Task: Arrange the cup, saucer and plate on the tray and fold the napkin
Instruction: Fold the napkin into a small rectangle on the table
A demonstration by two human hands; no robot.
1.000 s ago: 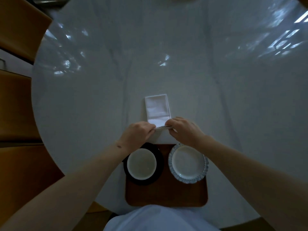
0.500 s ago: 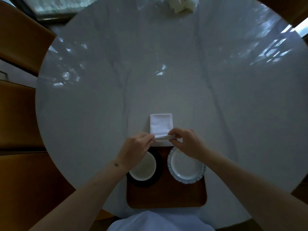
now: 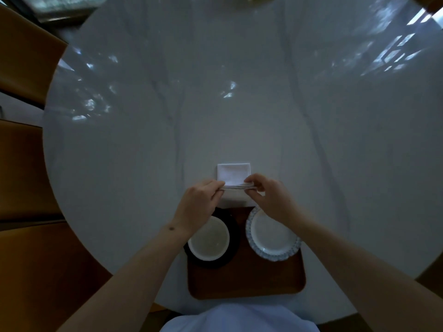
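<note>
Napkin [image 3: 233, 174] now shorter between pinching hands [image 3: 236, 196]

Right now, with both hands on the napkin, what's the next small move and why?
Probably lower the pinched edge and press it flat. The left hand and right hand pinch the stacked near edge of the white napkin, raised above the round table, just beyond the wooden tray.

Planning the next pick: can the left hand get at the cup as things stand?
Probably not yet. The left hand pinches the napkin edge, so it is busy. The cup sits open-topped right below its wrist, with nothing on it, once the napkin is released.
</note>
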